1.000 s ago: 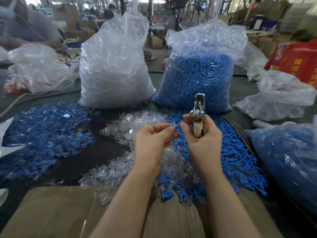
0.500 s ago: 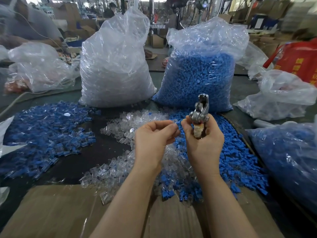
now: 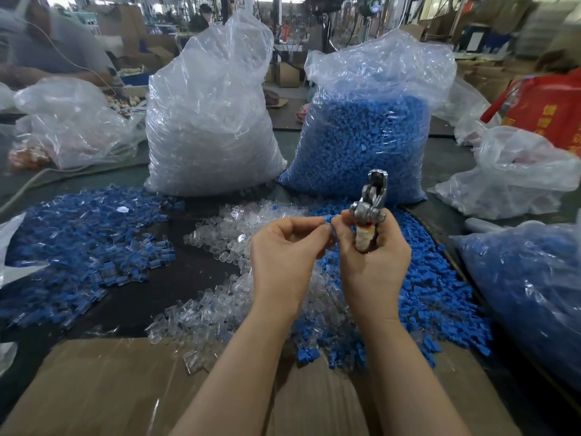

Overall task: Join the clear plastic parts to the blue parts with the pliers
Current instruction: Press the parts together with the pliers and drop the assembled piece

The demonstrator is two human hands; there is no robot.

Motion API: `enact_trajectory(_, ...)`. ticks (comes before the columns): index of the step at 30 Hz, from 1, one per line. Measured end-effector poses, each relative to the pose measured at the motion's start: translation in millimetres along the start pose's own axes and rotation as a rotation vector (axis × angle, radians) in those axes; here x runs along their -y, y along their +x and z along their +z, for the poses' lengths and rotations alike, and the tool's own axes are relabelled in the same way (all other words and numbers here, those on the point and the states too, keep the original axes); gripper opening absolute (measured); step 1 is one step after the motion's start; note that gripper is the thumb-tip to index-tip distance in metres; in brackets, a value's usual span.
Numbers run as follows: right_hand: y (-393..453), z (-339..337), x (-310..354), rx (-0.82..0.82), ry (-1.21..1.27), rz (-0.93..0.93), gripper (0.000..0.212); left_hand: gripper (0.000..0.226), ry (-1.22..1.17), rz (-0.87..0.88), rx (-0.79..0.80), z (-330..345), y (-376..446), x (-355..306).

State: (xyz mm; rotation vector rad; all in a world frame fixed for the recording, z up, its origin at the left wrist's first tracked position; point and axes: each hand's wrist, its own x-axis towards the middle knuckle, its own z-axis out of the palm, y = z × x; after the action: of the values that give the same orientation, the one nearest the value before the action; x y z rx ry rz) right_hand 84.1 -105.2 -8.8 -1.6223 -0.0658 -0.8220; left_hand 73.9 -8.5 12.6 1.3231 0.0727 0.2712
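- As we look down from head height, a wide heap of joined blue-and-clear pieces [image 3: 78,247] lies at the far left of the dark tabletop [image 3: 176,278].
- Behind it stands a tall bag of clear plastic parts [image 3: 210,127].
- Loose clear plastic parts [image 3: 220,297] spread across the middle, reaching a sheet of cardboard [image 3: 103,388] at the near edge.
- We see the left hand [image 3: 283,256] raised above that pile, its grip closed: thumb and forefinger pinch a small blue part [image 3: 328,220].
- Fingertips of the right hand [image 3: 374,265] touch the same part, while its other fingers curl around the handle of the pliers [image 3: 369,212], held upright with the metal head on top.
- We cannot tell how the pliers' jaws stand.
- Loose blue parts [image 3: 440,309] cover the tabletop under and right of the hands.
- A bag of blue parts [image 3: 361,143] stands behind them.
- Another blue-filled bag [image 3: 528,284] lies at the far right.
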Motion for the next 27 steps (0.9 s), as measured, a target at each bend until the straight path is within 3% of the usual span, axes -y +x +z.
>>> enact_trajectory(13, 1, -2, 5, 0.102, -0.041, 0.013, 0.011, 0.013, 0.230, 0.282, -0.046, -6, 2, 3)
enact_trajectory(22, 6, -5, 3, 0.307, -0.071, 0.061, 0.005, 0.018, 0.327, 0.304, -0.123, -13, 7, 8)
enact_trajectory(27, 11, -9, -1, 0.420, -0.081, 0.110, 0.004, 0.013, 0.261, 0.259, -0.148, -22, 14, 7)
